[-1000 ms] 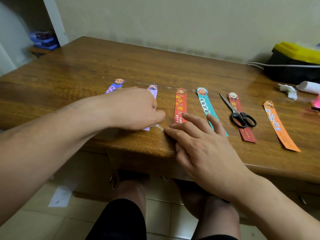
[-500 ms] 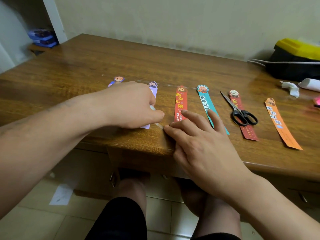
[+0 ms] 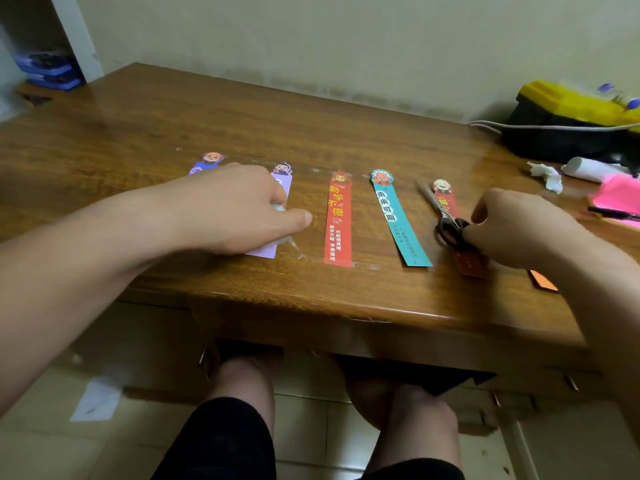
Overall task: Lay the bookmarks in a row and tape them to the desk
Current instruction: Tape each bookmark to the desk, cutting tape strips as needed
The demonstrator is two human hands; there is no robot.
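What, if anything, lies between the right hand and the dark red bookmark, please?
The scissors lie on top of the dark red bookmark, and the right hand grips their handles; nothing else visibly covers it.

- This looks like a modest room in a home, with one corner used for study or craft.
- A brown wood-grain desk point(image 3: 242, 109) stands pushed against a plain cream-painted wall point(image 3: 311, 36). The wall's lower edge, just above the desktop, is scuffed and stained.
- Under the desk's near edge are wooden drawer fronts with small metal handles point(image 3: 536, 379), and below them pale floor tiles point(image 3: 311, 427).
- At the far left, a white shelf unit point(image 3: 74, 32) holds stacked blue-purple boxes point(image 3: 48, 71).
- At the far right, a black toolbox with a yellow lid point(image 3: 561, 112) sits on the desk with a white cable point(image 3: 519, 128) across it. Near it lie a crumpled white tissue point(image 3: 545, 173) and a sheet of bright pink paper point(image 3: 616, 199).
- The seated person's bare knees point(image 3: 242, 386) and black shorts point(image 3: 221, 441) are casual home dress.
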